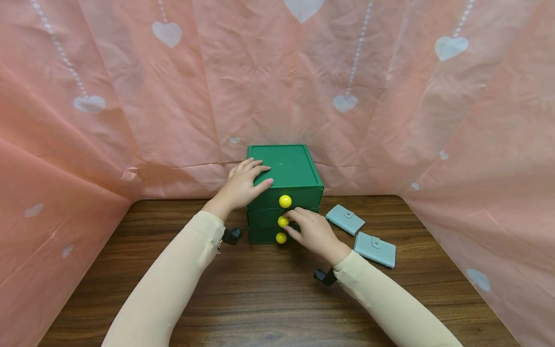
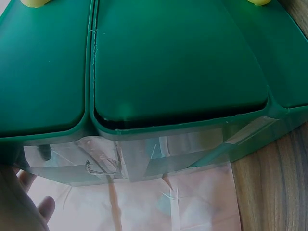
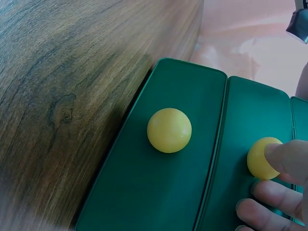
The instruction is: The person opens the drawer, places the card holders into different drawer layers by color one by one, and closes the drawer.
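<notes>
A small green drawer cabinet (image 1: 288,166) stands at the back of the table, with three drawers stacked one above another. Each drawer front carries a round yellow knob: the top knob (image 1: 284,201), the middle knob (image 1: 283,221) and the bottom knob (image 1: 281,238). My left hand (image 1: 244,185) rests on the cabinet's top near its left edge, fingers spread. With thumb and fingers, my right hand (image 1: 313,232) pinches the middle knob. In the left wrist view, a dark gap shows along one edge of the middle drawer front (image 2: 178,62).
Two light-blue snap-strap wallets lie right of the cabinet, the farther wallet (image 1: 344,220) and the nearer wallet (image 1: 375,250). Brown wooden table (image 1: 260,299) extends in front. A pink curtain with white hearts (image 1: 269,72) hangs close behind and at both sides.
</notes>
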`<state>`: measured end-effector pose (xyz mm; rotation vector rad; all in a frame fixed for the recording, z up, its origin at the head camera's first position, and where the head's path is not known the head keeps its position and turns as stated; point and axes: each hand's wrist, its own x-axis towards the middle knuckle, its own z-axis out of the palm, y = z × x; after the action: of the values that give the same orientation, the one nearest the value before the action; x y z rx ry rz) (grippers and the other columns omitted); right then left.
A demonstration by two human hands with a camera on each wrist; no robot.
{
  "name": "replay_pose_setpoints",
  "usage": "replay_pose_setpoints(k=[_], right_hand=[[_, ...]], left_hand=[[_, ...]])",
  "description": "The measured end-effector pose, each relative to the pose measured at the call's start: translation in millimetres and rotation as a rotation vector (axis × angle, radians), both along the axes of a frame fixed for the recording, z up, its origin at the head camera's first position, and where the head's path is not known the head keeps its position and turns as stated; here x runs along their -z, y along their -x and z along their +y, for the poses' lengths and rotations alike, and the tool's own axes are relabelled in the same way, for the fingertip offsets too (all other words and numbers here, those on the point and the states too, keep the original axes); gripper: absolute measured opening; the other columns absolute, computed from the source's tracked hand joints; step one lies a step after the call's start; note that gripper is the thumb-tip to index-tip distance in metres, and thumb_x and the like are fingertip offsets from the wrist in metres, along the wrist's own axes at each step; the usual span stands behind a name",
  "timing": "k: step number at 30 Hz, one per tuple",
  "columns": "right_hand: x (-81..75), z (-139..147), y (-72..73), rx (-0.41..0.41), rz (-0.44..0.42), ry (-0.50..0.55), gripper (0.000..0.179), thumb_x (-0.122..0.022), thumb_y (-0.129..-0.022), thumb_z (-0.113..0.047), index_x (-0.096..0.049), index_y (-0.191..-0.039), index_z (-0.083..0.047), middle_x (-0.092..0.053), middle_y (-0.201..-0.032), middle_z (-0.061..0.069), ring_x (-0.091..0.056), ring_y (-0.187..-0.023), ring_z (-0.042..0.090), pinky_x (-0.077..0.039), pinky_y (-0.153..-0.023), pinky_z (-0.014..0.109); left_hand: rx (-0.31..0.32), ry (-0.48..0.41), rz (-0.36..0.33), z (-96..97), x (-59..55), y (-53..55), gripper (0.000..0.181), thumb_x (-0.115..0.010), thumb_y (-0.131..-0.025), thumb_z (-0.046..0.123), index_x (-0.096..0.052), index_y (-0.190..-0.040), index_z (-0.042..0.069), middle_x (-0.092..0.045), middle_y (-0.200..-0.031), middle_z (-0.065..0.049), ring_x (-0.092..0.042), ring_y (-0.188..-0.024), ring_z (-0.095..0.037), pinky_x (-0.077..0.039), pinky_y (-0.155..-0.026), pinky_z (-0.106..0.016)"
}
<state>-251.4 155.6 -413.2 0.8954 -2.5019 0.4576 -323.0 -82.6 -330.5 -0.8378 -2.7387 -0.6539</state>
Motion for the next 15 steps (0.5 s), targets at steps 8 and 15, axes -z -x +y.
replay_pose_setpoints(k=[8,15], right_hand=[[0.0,0.2,-0.7,-0.007,0.005,0.009,0.023,-0.079,-0.089,-0.019,-0.069,-0.109,-0.017,-0.066,-0.098,-0.006,-0.065,-0.085,0.011,-0.054,-0.069,0.030],[0.4,0.9,-2.0,-0.010,0.009,0.018,0.026,-0.080,-0.088,-0.018,-0.069,-0.111,-0.017,-0.066,-0.098,-0.005,-0.064,-0.084,0.011,-0.054,-0.069,0.031]], left_hand=[[-0.003,-0.001,0.003,-0.1,1.2,1.2,0.060,-0.041,-0.102,0.059,-0.049,-0.149,0.023,-0.033,-0.160,-0.005,-0.014,-0.152,-0.028,-0.011,-0.118,-0.058],[-0.002,0.001,0.005,0.0,2.0,2.7,0.061,-0.041,-0.102,0.060,-0.049,-0.149,0.023,-0.032,-0.161,-0.005,-0.014,-0.152,-0.028,-0.010,-0.118,-0.059]])
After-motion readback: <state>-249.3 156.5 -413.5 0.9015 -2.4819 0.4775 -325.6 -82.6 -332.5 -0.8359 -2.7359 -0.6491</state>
